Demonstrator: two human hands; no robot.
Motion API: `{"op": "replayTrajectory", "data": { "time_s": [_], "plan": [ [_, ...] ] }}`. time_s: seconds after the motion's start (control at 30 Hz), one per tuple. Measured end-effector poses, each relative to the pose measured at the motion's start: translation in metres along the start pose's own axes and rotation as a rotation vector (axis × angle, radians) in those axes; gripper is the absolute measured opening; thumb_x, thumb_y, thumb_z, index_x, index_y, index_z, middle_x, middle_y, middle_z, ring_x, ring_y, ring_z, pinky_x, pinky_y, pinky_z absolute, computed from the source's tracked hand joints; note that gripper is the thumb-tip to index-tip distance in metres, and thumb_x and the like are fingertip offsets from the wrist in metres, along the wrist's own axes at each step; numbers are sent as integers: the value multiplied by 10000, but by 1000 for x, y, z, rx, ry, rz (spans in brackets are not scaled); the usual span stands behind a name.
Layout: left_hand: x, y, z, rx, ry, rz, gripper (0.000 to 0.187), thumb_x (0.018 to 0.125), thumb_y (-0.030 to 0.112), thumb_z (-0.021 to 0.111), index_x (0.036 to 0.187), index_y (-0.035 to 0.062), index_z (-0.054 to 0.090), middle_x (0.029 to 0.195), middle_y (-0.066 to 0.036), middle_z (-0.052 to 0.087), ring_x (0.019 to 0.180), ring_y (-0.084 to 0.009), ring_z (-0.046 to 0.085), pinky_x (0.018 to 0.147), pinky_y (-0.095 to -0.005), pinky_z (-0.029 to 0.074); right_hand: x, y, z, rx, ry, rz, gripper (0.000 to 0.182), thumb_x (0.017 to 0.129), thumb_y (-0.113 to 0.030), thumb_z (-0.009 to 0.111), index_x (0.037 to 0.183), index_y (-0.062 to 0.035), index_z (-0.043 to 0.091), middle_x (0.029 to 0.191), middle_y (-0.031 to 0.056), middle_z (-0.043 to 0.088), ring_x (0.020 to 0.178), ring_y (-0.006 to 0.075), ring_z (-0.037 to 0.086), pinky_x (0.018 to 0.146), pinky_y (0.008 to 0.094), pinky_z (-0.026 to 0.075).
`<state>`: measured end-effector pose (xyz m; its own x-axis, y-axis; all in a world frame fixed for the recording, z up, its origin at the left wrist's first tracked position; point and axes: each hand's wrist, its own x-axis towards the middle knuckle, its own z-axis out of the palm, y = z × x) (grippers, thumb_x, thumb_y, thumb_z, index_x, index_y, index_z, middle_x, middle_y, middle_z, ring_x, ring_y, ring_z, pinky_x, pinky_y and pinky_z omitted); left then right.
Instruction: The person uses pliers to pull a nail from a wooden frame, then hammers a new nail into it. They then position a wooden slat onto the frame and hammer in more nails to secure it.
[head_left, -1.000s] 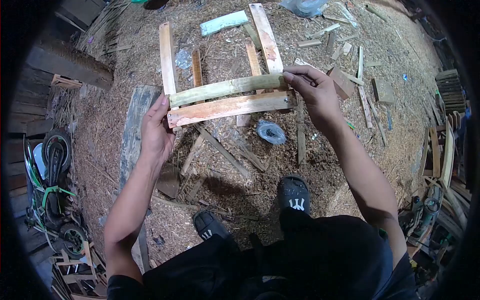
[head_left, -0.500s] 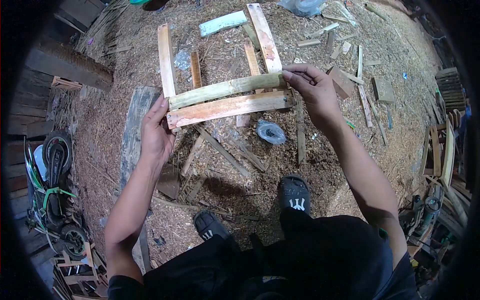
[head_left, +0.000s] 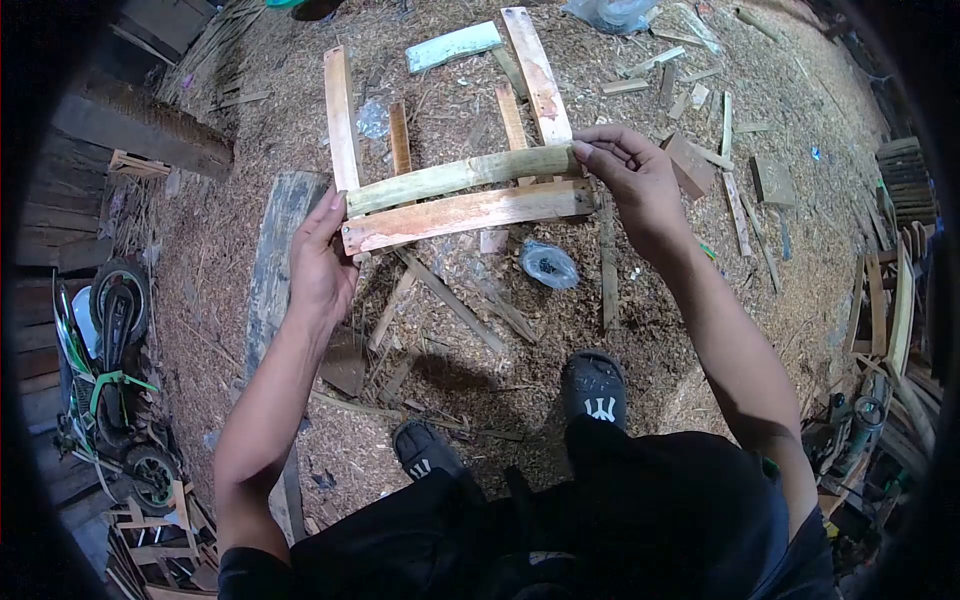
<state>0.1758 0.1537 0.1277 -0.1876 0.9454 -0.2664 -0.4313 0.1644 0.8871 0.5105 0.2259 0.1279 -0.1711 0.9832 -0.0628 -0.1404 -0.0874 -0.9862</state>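
A greenish wooden slat (head_left: 460,178) spans between my two hands, just above a reddish-stained slat (head_left: 465,215) of a wooden frame. My left hand (head_left: 325,250) has its thumb at the left ends of both slats, with its fingers behind the frame corner. My right hand (head_left: 632,180) pinches the right end of the greenish slat between thumb and fingers. Two long side pieces, one at left (head_left: 341,115) and one at right (head_left: 537,75), extend away from me. Shorter legs show between them.
Wood chips and offcuts cover the ground. A plastic bag with small dark items (head_left: 549,264) lies below the frame, a weathered plank (head_left: 273,265) at left. A small motorbike (head_left: 110,380) stands at far left, wooden blocks (head_left: 768,180) at right. My sandalled feet are below.
The frame, slat and both hands appear slightly further right in view, as do the ground objects. Both hands keep the same hold.
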Motion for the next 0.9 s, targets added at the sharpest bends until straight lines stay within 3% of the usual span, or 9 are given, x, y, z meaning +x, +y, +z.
{"op": "replayTrajectory", "data": {
  "time_s": [0.43, 0.53, 0.73, 0.83, 0.9],
  "plan": [
    [0, 2, 4, 31, 13, 3, 431, 1056, 131, 480, 1425, -87, 436, 1219, -169, 647, 1075, -226, 685, 920, -362, 595, 1, -6, 5, -253, -3, -64, 173, 951, -93, 699, 1093, 5, 689, 954, 65, 742, 895, 90, 681, 762, 231, 549],
    [4, 4, 6, 52, 11, 2, 446, 1057, 132, 476, 1434, -95, 410, 1234, -176, 636, 1098, -234, 676, 933, -370, 591, 7, -6, 7, -210, 2, 5, 175, 948, -88, 700, 1097, 2, 677, 979, 78, 745, 898, 99, 687, 779, 236, 551],
    [22, 10, 11, 154, 34, 55, 478, 1035, 114, 499, 1483, -4, 383, 1303, -184, 597, 1170, -245, 632, 949, -374, 573, 24, -8, 5, -135, -20, -1, 340, 910, -121, 743, 1184, 34, 615, 1136, 136, 709, 1043, 150, 670, 915, 273, 532],
    [42, 15, 1, 432, 69, 167, 492, 1006, 117, 530, 1484, 81, 418, 1375, -200, 528, 1221, -246, 580, 935, -357, 570, 32, -9, 4, -72, -39, 49, 449, 895, -157, 753, 1250, 61, 586, 1200, 164, 682, 1098, 175, 649, 991, 312, 499],
    [49, 26, 1, 999, 21, 384, 507, 977, 100, 545, 1473, 127, 440, 1456, -209, 424, 1257, -255, 532, 908, -348, 576, 36, -9, 7, -44, -45, 70, 524, 898, -180, 743, 1324, 67, 562, 1217, 177, 679, 1100, 201, 652, 1009, 346, 484]
  ]
}}
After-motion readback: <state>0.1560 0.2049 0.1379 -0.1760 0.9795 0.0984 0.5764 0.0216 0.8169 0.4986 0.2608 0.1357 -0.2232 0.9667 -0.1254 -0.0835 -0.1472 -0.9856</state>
